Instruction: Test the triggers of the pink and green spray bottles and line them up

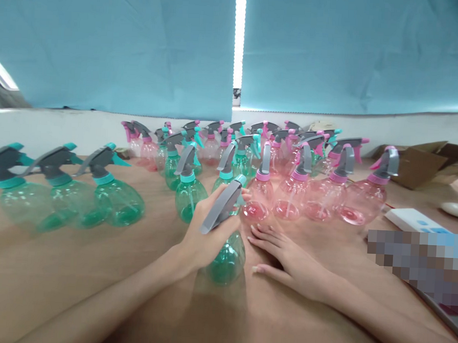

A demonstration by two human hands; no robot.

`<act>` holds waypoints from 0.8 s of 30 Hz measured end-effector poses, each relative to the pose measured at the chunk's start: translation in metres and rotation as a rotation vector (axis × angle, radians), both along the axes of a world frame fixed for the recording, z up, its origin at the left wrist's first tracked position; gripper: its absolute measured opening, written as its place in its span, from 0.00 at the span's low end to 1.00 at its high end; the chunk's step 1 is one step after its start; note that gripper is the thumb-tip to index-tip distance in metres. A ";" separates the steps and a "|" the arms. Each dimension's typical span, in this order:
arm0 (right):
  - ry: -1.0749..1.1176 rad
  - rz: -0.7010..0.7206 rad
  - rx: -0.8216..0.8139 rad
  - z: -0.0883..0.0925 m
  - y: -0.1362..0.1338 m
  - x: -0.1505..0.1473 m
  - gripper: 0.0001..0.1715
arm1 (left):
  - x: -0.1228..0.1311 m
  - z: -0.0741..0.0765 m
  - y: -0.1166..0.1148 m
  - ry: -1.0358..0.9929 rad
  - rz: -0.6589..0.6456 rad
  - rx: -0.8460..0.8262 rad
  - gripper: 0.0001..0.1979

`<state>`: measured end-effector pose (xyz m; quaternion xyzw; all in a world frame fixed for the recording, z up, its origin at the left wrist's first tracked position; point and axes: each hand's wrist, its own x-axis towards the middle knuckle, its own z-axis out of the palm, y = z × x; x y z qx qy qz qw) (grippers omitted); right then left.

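Observation:
My left hand point(206, 234) is wrapped round the neck of a green spray bottle point(226, 263) with a grey and teal trigger head. The bottle stands in front of me, its head leaning up to the right. My right hand point(282, 253) lies flat on the table with the fingers stretched out, just right of that bottle and apart from it. Beyond my right fingertips is a row of pink spray bottles point(257, 203). Another green spray bottle point(189, 195) stands behind my left hand.
Three green spray bottles point(122, 201) line the left of the brown table point(160, 311). Several more green and pink bottles crowd the back near the wall. On the right are an open cardboard box point(417, 163), a white box point(414, 220) and a white computer mouse point(457, 209).

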<state>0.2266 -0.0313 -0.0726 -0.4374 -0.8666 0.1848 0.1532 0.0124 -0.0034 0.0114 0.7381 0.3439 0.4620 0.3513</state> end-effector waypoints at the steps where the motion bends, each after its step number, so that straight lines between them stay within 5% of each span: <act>1: 0.005 -0.001 0.001 0.000 0.000 0.000 0.40 | 0.000 -0.001 0.000 0.003 0.010 0.001 0.12; 24: 0.033 -0.003 0.014 -0.001 0.000 0.000 0.38 | 0.002 -0.002 -0.002 0.053 0.074 -0.028 0.15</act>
